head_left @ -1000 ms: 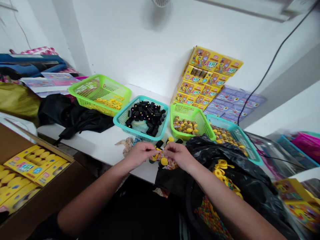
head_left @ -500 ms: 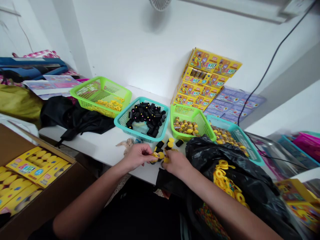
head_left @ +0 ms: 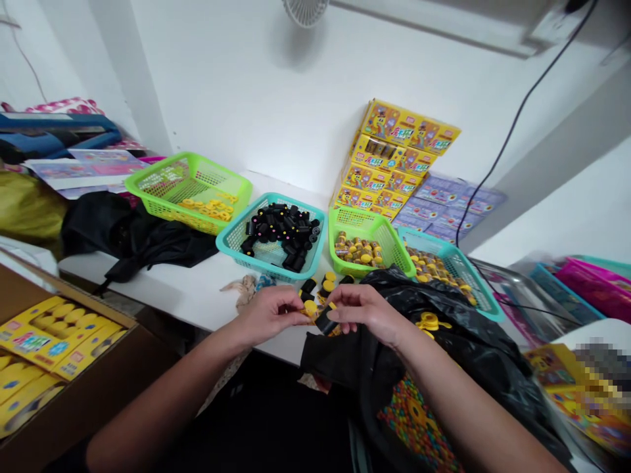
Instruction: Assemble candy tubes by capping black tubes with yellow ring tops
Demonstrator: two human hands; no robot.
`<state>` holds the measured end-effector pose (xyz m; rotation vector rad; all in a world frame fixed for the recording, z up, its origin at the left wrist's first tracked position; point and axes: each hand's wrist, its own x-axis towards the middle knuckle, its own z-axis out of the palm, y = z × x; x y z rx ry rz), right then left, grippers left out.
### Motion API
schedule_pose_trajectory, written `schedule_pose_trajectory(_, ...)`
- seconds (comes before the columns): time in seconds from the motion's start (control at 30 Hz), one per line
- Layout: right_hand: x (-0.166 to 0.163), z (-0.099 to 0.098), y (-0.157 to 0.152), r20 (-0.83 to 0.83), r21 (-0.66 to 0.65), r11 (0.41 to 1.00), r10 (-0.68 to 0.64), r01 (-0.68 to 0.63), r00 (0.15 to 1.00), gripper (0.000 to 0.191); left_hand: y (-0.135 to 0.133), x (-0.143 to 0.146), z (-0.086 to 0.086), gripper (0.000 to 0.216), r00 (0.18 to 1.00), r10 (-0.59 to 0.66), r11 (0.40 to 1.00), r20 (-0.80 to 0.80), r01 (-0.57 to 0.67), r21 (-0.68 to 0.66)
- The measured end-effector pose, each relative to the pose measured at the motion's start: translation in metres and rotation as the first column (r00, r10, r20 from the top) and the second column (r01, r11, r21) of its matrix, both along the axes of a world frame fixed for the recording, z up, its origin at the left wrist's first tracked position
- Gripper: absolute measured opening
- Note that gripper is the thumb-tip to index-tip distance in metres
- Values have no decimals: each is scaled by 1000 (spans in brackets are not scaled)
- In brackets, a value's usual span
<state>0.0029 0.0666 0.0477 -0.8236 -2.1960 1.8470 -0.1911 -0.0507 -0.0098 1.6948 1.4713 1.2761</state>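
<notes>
My left hand [head_left: 269, 314] and my right hand [head_left: 367, 312] meet over the front edge of the white table [head_left: 197, 289]. The right hand pinches a small black cylinder [head_left: 326, 321]. My left hand's fingers are closed on a small yellow piece [head_left: 309, 309] right beside it. Several black and yellow small parts [head_left: 325, 284] lie loose on the table just beyond my hands. A black plastic bag [head_left: 473, 348] holding yellow rings [head_left: 428, 322] lies under my right forearm.
Behind stand a green basket of yellow rings [head_left: 190, 190], a teal basket of black cylinders [head_left: 273, 233], a green basket [head_left: 367, 246] and a teal basket [head_left: 448, 272] of assembled pieces. Yellow boxes [head_left: 394, 161] are stacked at the wall. A carton of boxes [head_left: 44, 341] is left.
My right hand has lifted off the table with a black cylinder in its fingers. The left hand stays close by, still closed on a yellow piece. The view shifted slightly.
</notes>
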Motion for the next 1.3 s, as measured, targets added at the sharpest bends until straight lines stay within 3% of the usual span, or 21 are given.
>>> schedule_pose_trajectory(0.13, 4, 2, 1, 23, 12, 1000, -7, 7, 1000, 32, -2, 0, 0, 26, 998, -59, 996, 16, 60, -66)
schedule_pose_trajectory(0.4, 8, 7, -4, -26, -68, 991, -118, 116, 993, 28, -1, 10, -7, 27, 943, -31, 961, 333, 120, -249)
schedule_pose_trajectory(0.57, 6, 5, -8, -43, -188, 977, -113, 103, 993, 28, 0, 11, -6, 23, 927, -50, 957, 372, 151, -249)
schedule_pose_trajectory(0.7, 3, 0, -9, -39, -198, 979, -56, 48, 998, 26, -1, 12, -7, 24, 898, -76, 950, 434, 197, -241)
schedule_pose_trajectory(1.07, 0, -11, -9, -11, -274, 948, -171, 161, 985, 31, 9, 10, -24, 35, 781, -46, 939, 623, 247, -241)
schedule_pose_trajectory(1.3, -5, -13, -10, -13, -277, 941, -207, 195, 978, 32, 11, 14, -29, 39, 742, 32, 947, 670, 191, -257)
